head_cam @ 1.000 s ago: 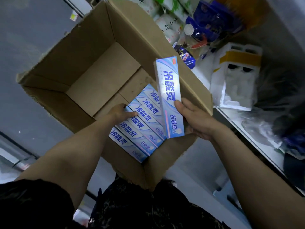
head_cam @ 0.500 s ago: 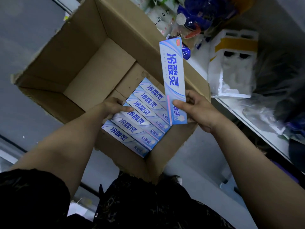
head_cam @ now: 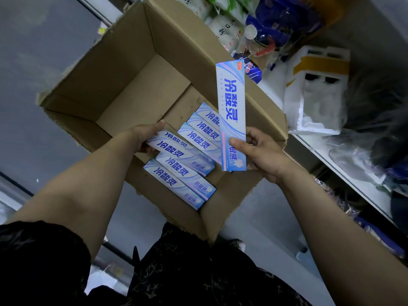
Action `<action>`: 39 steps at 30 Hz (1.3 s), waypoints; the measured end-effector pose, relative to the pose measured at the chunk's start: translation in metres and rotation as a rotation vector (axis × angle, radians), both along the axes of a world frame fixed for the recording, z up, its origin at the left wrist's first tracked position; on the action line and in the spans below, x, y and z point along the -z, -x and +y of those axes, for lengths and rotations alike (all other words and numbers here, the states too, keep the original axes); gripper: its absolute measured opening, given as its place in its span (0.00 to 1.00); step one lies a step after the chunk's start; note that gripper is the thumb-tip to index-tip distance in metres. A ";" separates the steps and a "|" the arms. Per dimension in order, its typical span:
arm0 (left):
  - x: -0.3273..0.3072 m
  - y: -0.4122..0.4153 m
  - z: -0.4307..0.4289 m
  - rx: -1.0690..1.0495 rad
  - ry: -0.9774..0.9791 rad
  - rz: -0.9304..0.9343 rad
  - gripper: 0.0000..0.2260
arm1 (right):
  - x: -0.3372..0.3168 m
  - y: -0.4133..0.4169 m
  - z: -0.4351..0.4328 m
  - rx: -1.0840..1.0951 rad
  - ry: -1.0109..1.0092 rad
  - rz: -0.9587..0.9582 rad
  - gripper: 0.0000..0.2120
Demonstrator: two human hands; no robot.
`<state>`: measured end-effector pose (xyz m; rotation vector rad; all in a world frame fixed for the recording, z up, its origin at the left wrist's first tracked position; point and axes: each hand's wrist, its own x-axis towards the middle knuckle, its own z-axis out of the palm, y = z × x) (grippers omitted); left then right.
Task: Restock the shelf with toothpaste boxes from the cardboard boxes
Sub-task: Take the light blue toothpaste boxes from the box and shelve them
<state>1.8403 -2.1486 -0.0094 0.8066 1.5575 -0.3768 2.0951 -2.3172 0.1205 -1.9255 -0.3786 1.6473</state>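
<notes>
Altogether seven toothpaste boxes (head_cam: 199, 138): five in one carton (head_cam: 123, 69), one apiece (gripped) in left hand (head_cam: 143, 135) and right hand (head_cam: 262, 153).

Print low on the upright toothpaste box (head_cam: 231, 102) is partly covered by the right hand (head_cam: 265, 155). Fingers of the left hand (head_cam: 141, 135) are hidden beneath the slanted toothpaste box (head_cam: 176, 151). Packets (head_cam: 220, 25) beyond the cardboard box (head_cam: 187, 45) are cut off at the top edge.

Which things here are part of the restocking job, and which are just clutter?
Job in hand:
cardboard box
raised toothpaste box, held by the right hand
second toothpaste box, held by the left hand
packed toothpaste boxes
shelf

Lying about:
white foam packaging
blue packets
white packs
clear plastic bag
</notes>
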 end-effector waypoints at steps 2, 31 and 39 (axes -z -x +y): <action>-0.002 0.000 0.000 0.035 -0.012 -0.012 0.22 | 0.000 0.003 0.002 -0.013 0.002 0.005 0.20; -0.058 -0.034 -0.013 1.288 -0.360 0.110 0.27 | -0.024 0.001 -0.022 0.053 -0.089 0.092 0.20; -0.159 -0.029 -0.037 0.927 -0.300 0.160 0.37 | -0.081 -0.013 -0.076 0.121 -0.271 0.145 0.18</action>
